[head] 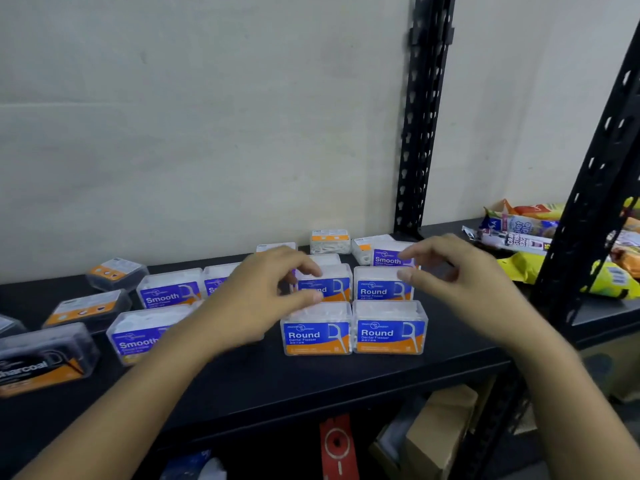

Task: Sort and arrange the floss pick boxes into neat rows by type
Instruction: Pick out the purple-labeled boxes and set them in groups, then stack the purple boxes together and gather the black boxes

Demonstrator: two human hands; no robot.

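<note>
Four Round boxes (388,336), labelled "Round Dental Flosser", form a two-by-two block on the black shelf (311,382) against a pale wall (207,133). Three Smooth boxes (166,294) and one "charcoal" box (41,358) are readable. The left hand (263,292) pinches the rear-left Round box (334,285); the right hand (460,282), relaxed, holds nothing above the rear-right Round box (381,289).

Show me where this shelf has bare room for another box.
Bare: the front strip of the shelf before the Round boxes, and the patch between them and the black upright. Crowded: the left, with Smooth boxes and charcoal boxes, and behind the Round boxes.
</note>
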